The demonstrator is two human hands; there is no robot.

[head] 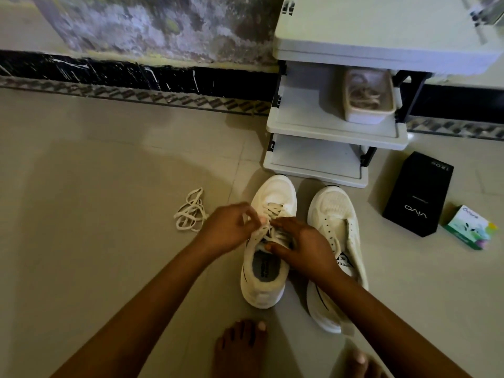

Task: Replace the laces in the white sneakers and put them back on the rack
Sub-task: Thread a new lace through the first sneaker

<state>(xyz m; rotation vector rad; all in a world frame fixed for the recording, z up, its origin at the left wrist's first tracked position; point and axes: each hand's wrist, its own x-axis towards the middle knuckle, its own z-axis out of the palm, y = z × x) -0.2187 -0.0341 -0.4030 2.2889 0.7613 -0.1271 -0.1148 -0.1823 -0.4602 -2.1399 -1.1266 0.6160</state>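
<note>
Both hands (268, 238) low over laced sneaker (268, 241)

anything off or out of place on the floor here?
Mostly expected mid-task clutter. A loose lace lies tangled on the floor left of the sneakers. The right sneaker has bare eyelets and its tongue flopped open. A black box and a small green box sit on the floor beside the rack.
</note>
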